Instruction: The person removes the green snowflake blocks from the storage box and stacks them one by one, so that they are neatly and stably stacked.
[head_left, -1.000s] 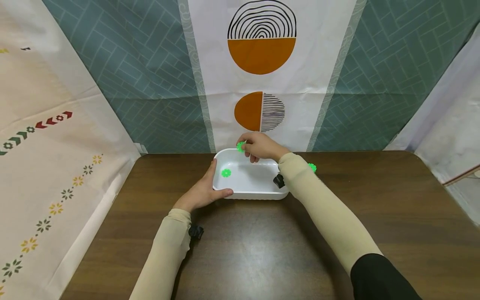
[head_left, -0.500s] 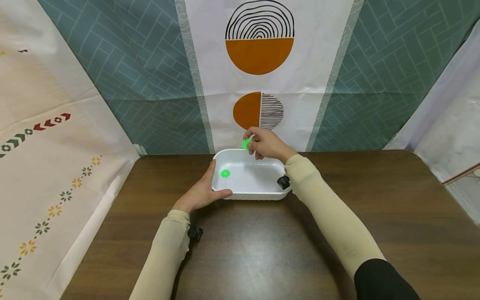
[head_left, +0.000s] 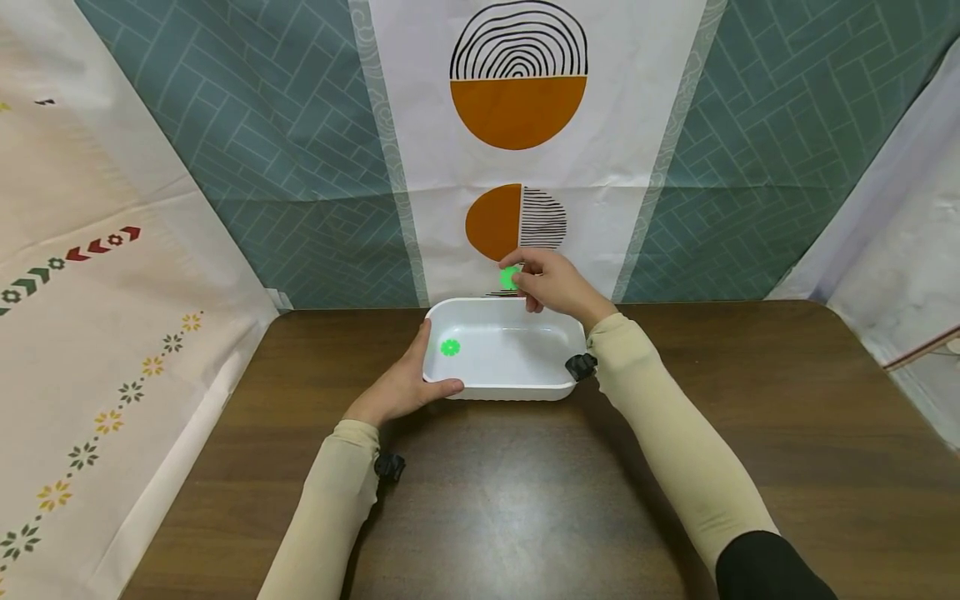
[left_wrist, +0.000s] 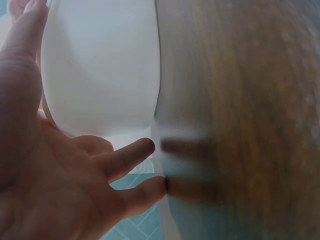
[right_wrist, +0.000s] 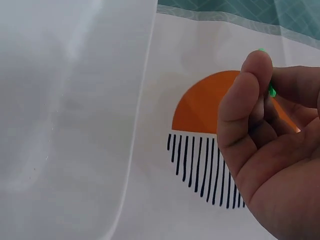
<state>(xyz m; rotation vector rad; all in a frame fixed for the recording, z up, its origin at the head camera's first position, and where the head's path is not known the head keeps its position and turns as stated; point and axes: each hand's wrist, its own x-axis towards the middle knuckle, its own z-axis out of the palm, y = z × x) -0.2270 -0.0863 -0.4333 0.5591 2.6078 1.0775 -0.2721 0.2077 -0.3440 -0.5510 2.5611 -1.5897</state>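
A white rectangular tray point(head_left: 502, 358) with rounded corners is on the brown table. My left hand point(head_left: 397, 383) holds its left end, thumb along the front wall and a finger up the left side. In the left wrist view, other fingers point(left_wrist: 130, 157) extend beside the tray's end wall point(left_wrist: 100, 75). Above the back rim, my right hand point(head_left: 553, 285) pinches a small green flower-shaped disc point(head_left: 509, 277) between thumb and fingers; only slivers of that disc point(right_wrist: 272, 91) show in the right wrist view. A matching green disc point(head_left: 450, 347) lies inside the tray, toward its left.
Behind the tray, a patterned cloth point(head_left: 637, 108) hangs at the back edge of the wooden table point(head_left: 495, 492). Pale cloths hang at the left point(head_left: 82, 350) and right point(head_left: 900, 275). A black wrist camera point(head_left: 581, 367) is close to the tray's right end.
My right hand has moved right and slightly upward with the green disc. Another green disc, seen earlier beyond the right sleeve, is now hidden. The left hand and tray stay nearly still.
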